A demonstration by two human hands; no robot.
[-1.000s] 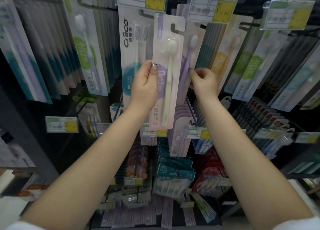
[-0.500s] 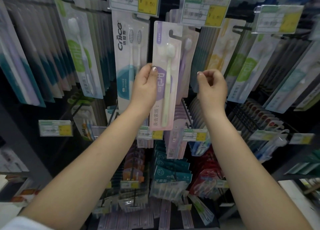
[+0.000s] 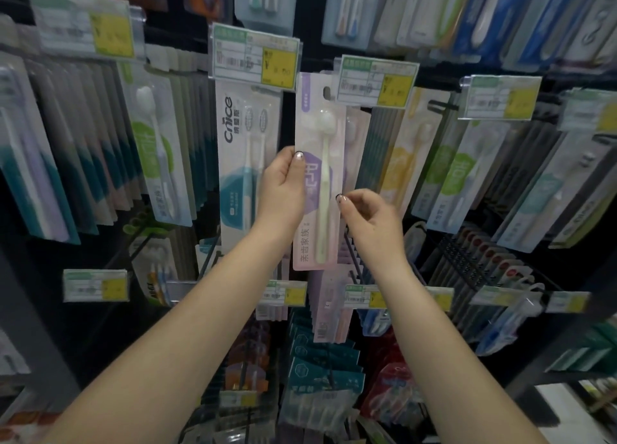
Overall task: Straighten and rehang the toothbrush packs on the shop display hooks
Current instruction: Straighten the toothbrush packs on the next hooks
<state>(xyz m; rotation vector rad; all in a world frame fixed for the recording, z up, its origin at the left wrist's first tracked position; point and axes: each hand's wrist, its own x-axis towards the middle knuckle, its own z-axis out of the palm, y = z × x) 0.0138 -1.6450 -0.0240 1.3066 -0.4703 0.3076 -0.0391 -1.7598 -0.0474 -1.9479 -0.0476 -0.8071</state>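
Note:
A pale pink toothbrush pack point(image 3: 319, 183) with a purple panel and a cream brush stands upright in front of the display. My left hand point(image 3: 283, 190) grips its left edge, thumb on the front. My right hand point(image 3: 365, 216) pinches its right edge at mid height with curled fingers. The pack's hanging slot sits just left of a green and yellow price tag point(image 3: 375, 81) at the end of a hook; the hook itself is hidden behind the tag. Similar pink packs point(image 3: 355, 143) hang right behind it.
A white and teal two-brush pack point(image 3: 247, 163) hangs directly left. Rows of green, yellow and dark packs point(image 3: 467, 170) fill hooks on both sides. Lower hooks hold teal packs point(image 3: 325, 373) and red ones point(image 3: 390, 387). Price tags jut out from every hook end.
The pack has been raised, its slot now level with the price tag. My right hand has moved left from free air and now pinches the pack's right edge.

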